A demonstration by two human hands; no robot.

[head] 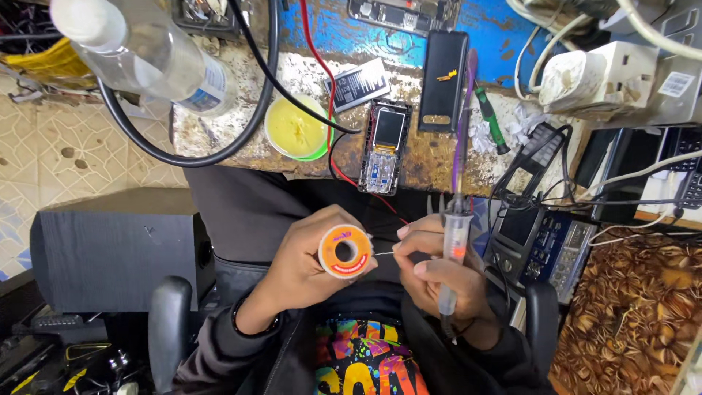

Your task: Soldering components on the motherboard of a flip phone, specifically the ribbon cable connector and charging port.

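The left hand (311, 260) grips an orange solder spool (345, 251); the right hand (439, 274) pinches its wire (385, 253), also holding a syringe (454, 249).

- We identify a phone repair workshop: an opened handset (383, 146) lies at the near edge of the scarred workbench (219, 135).
- Flux tub (295, 129), loose battery (357, 84) and test leads (322, 80) lie beside it.

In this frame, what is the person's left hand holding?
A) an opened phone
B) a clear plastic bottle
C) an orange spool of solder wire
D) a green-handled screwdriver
C: the left hand grips the orange spool of solder wire, while the right hand pinches the wire's free end.
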